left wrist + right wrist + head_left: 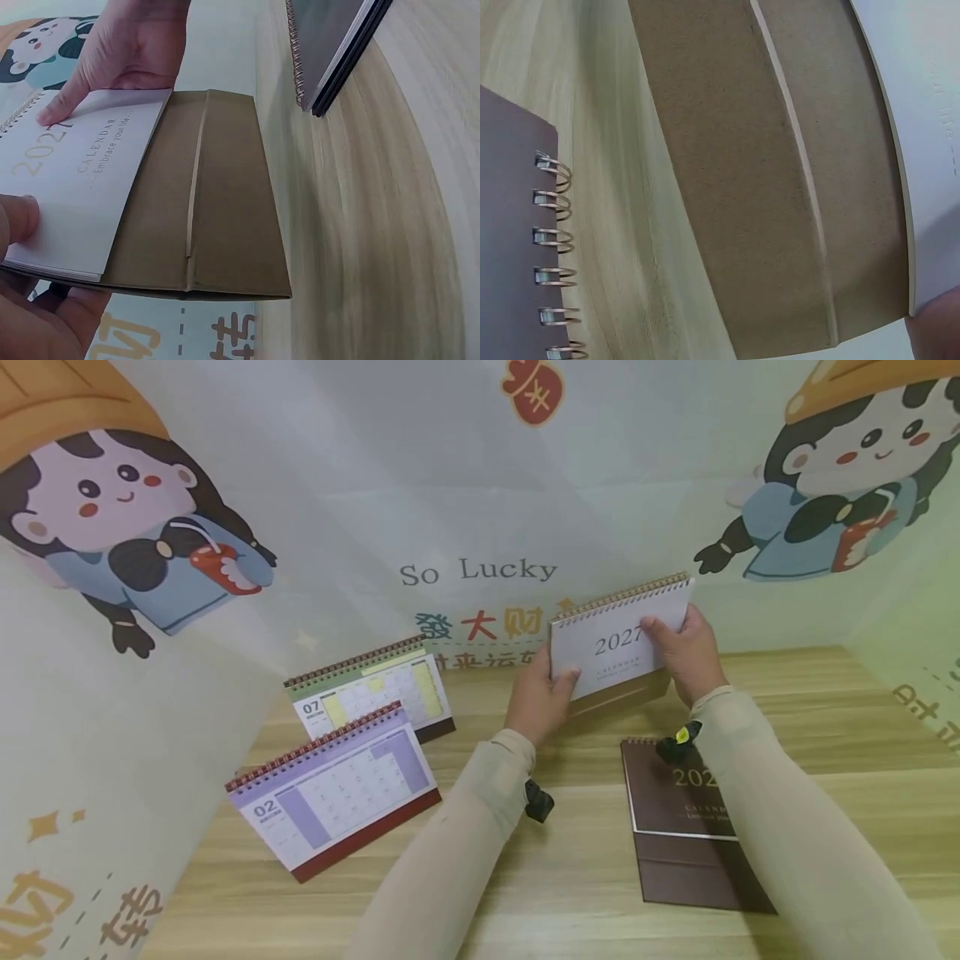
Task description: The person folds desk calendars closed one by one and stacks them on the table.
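Both hands grip a desk calendar (611,647) with a white 2027 cover, gold spiral binding and a brown cardboard base (225,187). At its left edge the left hand (542,695) has its thumb on the cover and fingers behind. The right hand (692,653) holds the right edge, its thumb lying on the cover near the printed year. In the head view the calendar is raised in front of the back wall, tilted up to the right. Below the right forearm, a dark brown calendar (678,868) lies on the table, partly hidden by the sleeve.
On the left of the wooden table (555,877) stand a purple calendar (352,793) showing 02 and, behind it, a green and yellow calendar (382,689) showing 07. A printed backdrop (360,502) with cartoon figures encloses the table. Small black devices (538,800) sit at the wrists.
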{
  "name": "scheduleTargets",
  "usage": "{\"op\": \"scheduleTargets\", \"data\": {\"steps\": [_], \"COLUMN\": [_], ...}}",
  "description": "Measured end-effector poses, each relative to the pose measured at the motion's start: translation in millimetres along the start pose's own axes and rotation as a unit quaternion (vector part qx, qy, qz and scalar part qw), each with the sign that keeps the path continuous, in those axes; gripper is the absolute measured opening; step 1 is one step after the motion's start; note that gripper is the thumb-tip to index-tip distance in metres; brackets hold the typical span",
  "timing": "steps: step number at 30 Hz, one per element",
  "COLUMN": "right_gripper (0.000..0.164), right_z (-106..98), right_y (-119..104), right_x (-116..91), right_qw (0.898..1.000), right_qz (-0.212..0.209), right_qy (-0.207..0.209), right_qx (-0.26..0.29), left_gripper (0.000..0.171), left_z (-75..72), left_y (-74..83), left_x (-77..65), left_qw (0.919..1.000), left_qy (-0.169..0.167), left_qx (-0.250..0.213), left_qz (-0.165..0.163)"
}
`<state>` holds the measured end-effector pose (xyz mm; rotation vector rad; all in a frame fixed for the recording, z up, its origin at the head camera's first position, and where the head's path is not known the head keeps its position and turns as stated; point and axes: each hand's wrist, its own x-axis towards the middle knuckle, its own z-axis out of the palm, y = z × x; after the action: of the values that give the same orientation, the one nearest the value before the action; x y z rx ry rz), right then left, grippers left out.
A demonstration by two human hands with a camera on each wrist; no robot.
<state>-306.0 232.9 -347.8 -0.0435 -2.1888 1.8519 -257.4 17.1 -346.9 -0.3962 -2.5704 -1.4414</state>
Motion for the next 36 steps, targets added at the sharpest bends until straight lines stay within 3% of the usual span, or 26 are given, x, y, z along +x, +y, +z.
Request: {"op": "scheduleTargets", "data": {"steps": [8,15,20,24,36], "right_gripper": [0.070,0.062,0.058,0.057,0.054], "right_z": [4,9,14,16,29], "right_y": [-8,-13,-15,-15,-18], "right_x": [-8,-15,-24,-32,-51], "right_qw": [0.999,0.997,0.995,0.992,0.987], "right_qz": [0.007,0.021,0.013,0.006,0.014], "right_qy": [-0.024,-0.043,-0.067,-0.073,-0.117], "right_qx": [-0.036,-0.058,-0.079,-0.102,-0.105], "left_gripper": [0.038,0.038,0.040,0.038,0.046], "left_z": [-9.1,-18.0,-31.2,-39.4,-68.4], "left_y": [-5.7,-23.3,-28.8,-32.7,-35.9], "left_x": [-0.3,-0.6,-5.9,-7.9,-17.7], "left_qw": [0.9997,0.9980,0.9976,0.9979,0.9946], "left_qy": [0.008,0.019,0.017,0.009,-0.008], "left_qx": [-0.013,-0.057,-0.062,-0.056,-0.015], "left_qz": [-0.020,-0.021,-0.026,-0.032,-0.102]}}
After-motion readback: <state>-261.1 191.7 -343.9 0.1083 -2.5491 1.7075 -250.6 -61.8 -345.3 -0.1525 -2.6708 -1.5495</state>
